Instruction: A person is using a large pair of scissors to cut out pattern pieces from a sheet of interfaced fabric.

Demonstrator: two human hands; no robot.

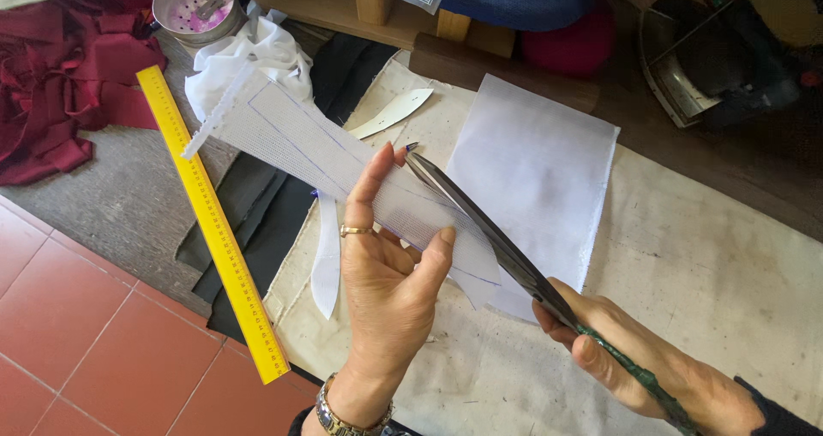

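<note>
Cutting step in hand, judged from blade position. Left hand (386, 273) at centre frame, pinching white mesh strip (343, 157) between thumb and fingers, holding it taut off cream table cloth (703, 264). Right hand (651, 359) at lower right, clenched round scissors (489, 222), blades nearly closed along strip's lower end, beside drawn purple line. Next move likely calls for steady tension and tracking of line. Yellow ruler (210, 217) at left; white fabric sheet (540, 170) beneath.
</note>
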